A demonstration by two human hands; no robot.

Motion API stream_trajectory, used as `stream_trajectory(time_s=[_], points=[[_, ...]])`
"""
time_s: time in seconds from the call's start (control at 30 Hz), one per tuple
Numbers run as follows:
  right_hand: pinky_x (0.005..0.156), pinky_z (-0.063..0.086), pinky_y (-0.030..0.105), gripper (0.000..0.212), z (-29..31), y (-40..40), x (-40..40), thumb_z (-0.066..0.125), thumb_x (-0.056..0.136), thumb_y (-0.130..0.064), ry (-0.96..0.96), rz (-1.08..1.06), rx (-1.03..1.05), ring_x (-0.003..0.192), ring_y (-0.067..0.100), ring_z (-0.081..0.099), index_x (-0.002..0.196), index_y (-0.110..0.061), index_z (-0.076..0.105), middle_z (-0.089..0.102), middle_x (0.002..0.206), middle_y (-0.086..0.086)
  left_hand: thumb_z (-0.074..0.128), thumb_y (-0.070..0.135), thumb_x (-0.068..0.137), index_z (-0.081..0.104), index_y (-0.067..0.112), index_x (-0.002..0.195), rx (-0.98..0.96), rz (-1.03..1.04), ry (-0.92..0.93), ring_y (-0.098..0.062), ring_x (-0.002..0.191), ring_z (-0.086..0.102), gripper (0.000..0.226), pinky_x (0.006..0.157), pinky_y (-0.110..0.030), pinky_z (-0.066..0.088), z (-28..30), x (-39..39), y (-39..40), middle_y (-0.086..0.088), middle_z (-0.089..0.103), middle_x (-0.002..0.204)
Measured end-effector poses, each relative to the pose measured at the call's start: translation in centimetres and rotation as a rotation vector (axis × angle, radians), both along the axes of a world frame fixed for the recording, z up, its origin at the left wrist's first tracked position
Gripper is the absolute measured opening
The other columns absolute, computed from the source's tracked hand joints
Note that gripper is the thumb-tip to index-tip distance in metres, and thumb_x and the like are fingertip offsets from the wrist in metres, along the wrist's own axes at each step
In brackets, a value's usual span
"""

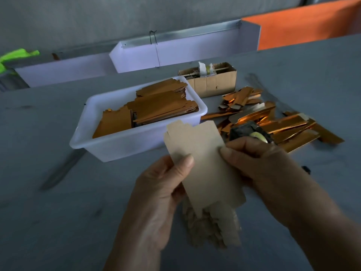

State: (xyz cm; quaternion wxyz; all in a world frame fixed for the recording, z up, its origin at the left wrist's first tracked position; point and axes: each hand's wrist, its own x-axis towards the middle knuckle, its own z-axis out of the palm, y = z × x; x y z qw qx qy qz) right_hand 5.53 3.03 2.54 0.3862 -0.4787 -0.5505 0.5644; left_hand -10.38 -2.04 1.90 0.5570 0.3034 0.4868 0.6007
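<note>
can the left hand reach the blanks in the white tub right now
Likely yes: the white tub is open-topped, its stacked blanks lie exposed just ahead of the left hand, nothing between. But that hand pinches the cardboard blank and must let go first.

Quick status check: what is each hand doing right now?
Left hand: closed, pinching the left edge of the flat card blank.
Right hand: closed, pinching the right edge of the same blank.

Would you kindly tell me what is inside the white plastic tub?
The white tub holds stacked flat gold-brown card blanks, some leaning at its left end. Its floor and anything beneath the stacks are covered; the held card hides its near right corner.
</note>
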Motion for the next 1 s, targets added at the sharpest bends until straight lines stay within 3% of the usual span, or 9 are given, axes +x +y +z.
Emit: stream_trajectory(time_s=[0.1, 0.17, 0.27, 0.4, 0.47, 0.57, 0.73, 0.87, 1.0], points=[[0.079, 0.053, 0.047, 0.019, -0.9, -1.0, -0.5, 0.066, 0.069, -0.035, 0.045, 0.029, -0.035, 0.084, 0.025, 0.063, 0.08, -0.02, 0.073, 0.068, 0.082, 0.006, 0.076, 0.027, 0.052, 0.076, 0.006, 0.089, -0.058, 0.036, -0.002, -0.022, 0.078, 0.073, 0.043, 0.061, -0.026, 0.057, -0.5, 1.3, -0.1, -0.013, 0.076, 0.092], [0.075, 0.053, 0.044, 0.013, -1.3, -1.4, -0.6, 0.066, 0.073, -0.033, 0.034, -0.009, -0.011, 0.072, 0.014, 0.062, 0.079, -0.023, 0.072, 0.067, 0.074, 0.0, 0.077, 0.026, 0.049, 0.077, 0.007, 0.084, -0.07, 0.071, 0.022, -0.021, 0.075, 0.073, 0.04, 0.058, -0.024, 0.055, -0.6, 1.7, 0.0, -0.013, 0.076, 0.087], [0.076, 0.054, 0.044, 0.008, -1.6, -1.7, -0.7, 0.064, 0.078, -0.031, 0.019, -0.054, 0.017, 0.066, 0.012, 0.057, 0.078, -0.027, 0.071, 0.065, 0.069, -0.002, 0.077, 0.029, 0.047, 0.078, 0.014, 0.08, -0.063, 0.095, 0.075, -0.018, 0.073, 0.073, 0.036, 0.057, -0.023, 0.054, -0.5, 1.6, 0.0, -0.008, 0.077, 0.083], [0.069, 0.055, 0.034, 0.008, -1.4, -2.1, -1.0, 0.063, 0.076, -0.029, 0.049, -0.051, 0.063, 0.064, 0.002, 0.059, 0.076, -0.033, 0.07, 0.067, 0.07, -0.009, 0.078, 0.032, 0.047, 0.078, 0.019, 0.077, -0.058, 0.157, 0.148, -0.018, 0.073, 0.073, 0.033, 0.06, -0.026, 0.054, -0.3, 1.7, 0.2, -0.005, 0.077, 0.079], [0.068, 0.054, 0.029, 0.008, -1.4, -2.2, -0.9, 0.062, 0.071, -0.033, 0.042, -0.057, 0.093, 0.067, 0.002, 0.061, 0.074, -0.034, 0.069, 0.067, 0.071, -0.011, 0.079, 0.031, 0.049, 0.077, 0.016, 0.078, -0.061, 0.169, 0.162, -0.018, 0.072, 0.074, 0.032, 0.058, -0.023, 0.054, -0.2, 1.8, 0.3, -0.005, 0.076, 0.078], [0.072, 0.056, 0.032, 0.01, -1.5, -2.3, -0.8, 0.063, 0.067, -0.037, 0.006, -0.079, 0.105, 0.073, 0.009, 0.063, 0.073, -0.033, 0.069, 0.068, 0.074, -0.008, 0.079, 0.028, 0.052, 0.077, 0.016, 0.076, -0.059, 0.178, 0.174, -0.018, 0.069, 0.073, 0.027, 0.055, -0.02, 0.053, -0.2, 1.9, 0.4, -0.005, 0.076, 0.076], [0.066, 0.052, 0.03, 0.013, -1.9, -2.6, -0.9, 0.064, 0.064, -0.039, -0.058, -0.147, 0.142, 0.066, 0.006, 0.06, 0.072, -0.03, 0.069, 0.067, 0.07, -0.009, 0.08, 0.017, 0.066, 0.078, 0.022, 0.072, -0.072, 0.161, 0.226, -0.017, 0.068, 0.072, 0.008, 0.059, -0.025, 0.054, -0.5, 1.9, 0.4, -0.004, 0.076, 0.073], [0.063, 0.049, 0.026, 0.011, -2.1, -2.6, -0.9, 0.065, 0.066, -0.037, -0.096, -0.155, 0.162, 0.064, 0.002, 0.058, 0.072, -0.028, 0.068, 0.066, 0.069, -0.012, 0.079, 0.031, 0.055, 0.078, 0.022, 0.076, -0.088, 0.121, 0.283, -0.02, 0.075, 0.073, 0.023, 0.069, -0.031, 0.056, -0.5, 1.6, 0.3, -0.002, 0.076, 0.075], [0.055, 0.047, 0.012, 0.004, -2.2, -3.2, -1.2, 0.068, 0.071, -0.033, -0.158, -0.205, 0.304, 0.065, 0.0, 0.058, 0.074, -0.033, 0.065, 0.064, 0.067, -0.011, 0.081, 0.016, 0.069, 0.076, 0.017, 0.068, -0.106, 0.195, 0.326, -0.013, 0.063, 0.071, 0.005, 0.053, -0.019, 0.053, -0.6, 1.9, 0.4, -0.001, 0.075, 0.068]])
